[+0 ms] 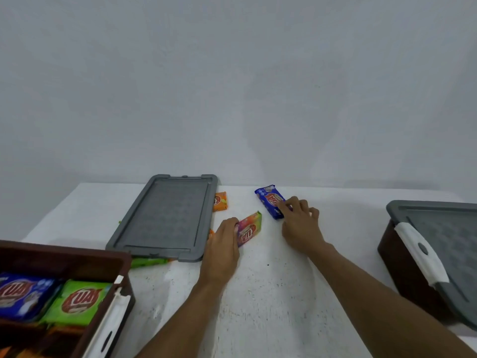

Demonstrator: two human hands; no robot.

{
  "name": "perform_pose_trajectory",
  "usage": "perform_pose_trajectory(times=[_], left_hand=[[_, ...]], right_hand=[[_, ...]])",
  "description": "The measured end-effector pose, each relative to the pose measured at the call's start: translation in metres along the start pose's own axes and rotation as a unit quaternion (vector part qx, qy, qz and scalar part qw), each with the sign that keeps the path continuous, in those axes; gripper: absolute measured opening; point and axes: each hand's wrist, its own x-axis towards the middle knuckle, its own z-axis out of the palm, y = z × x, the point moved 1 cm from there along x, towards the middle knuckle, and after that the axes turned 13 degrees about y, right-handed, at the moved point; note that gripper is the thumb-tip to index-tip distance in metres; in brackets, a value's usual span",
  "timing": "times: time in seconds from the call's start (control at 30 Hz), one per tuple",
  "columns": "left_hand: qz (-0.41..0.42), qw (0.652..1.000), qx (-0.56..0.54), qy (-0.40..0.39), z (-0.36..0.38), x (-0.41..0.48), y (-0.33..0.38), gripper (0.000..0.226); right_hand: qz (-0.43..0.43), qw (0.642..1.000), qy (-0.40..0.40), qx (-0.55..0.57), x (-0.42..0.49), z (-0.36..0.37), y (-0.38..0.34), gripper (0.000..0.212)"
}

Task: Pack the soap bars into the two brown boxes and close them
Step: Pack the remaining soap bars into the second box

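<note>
Open brown box [64, 264] near-left; left hand [223, 244] fingers grip pink bar [249, 228]; right hand [299, 223] fingers grip blue bar [269, 200].

Glossy plastic soap wrappers [249, 229], matt grey plastic lid [165, 218], speckled white tabletop [271, 293].

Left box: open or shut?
Open: the box has no lid on it, soap bars show inside, and a grey lid lies flat on the table beside it.

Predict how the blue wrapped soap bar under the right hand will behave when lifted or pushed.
The blue wrapped soap bar is a flat rectangular block, so it should probably slide rather than roll. Its glossy wrapper may slip under the right hand. It looks straight-edged, so likely stiff.
</note>
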Motion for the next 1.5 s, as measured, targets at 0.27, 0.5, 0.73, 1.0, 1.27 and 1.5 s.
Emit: perform_pose_trajectory(times=[0.27,0.5,0.73,1.0,1.27,1.5], left_hand=[[0.044,0.997,0.063,0.005,0.008,0.000,-0.011,0.059],[0.123,0.969,0.211,-0.017,0.015,-0.006,-0.003,0.057],[0.107,0.978,0.161,-0.075,-0.001,-0.009,0.016,0.038],[0.271,0.866,0.264,-0.326,-0.010,0.020,0.015,0.082],[0.288,0.859,0.253,-0.340,-0.025,0.025,0.042,0.070],[0.266,0.894,0.201,-0.298,-0.096,0.043,0.051,0.059]], right_hand=[[0.030,0.999,-0.004,0.039,-0.053,-0.023,-0.002,0.054],[0.086,0.996,-0.002,0.014,-0.117,-0.041,-0.012,0.051],[0.089,0.996,0.014,-0.023,-0.141,-0.057,-0.024,0.044],[-0.066,0.979,-0.193,-0.020,-0.102,-0.082,-0.005,0.086],[-0.049,0.975,-0.214,0.022,-0.103,-0.090,-0.008,0.066],[0.075,0.980,-0.139,0.120,-0.123,-0.097,-0.049,0.075]])
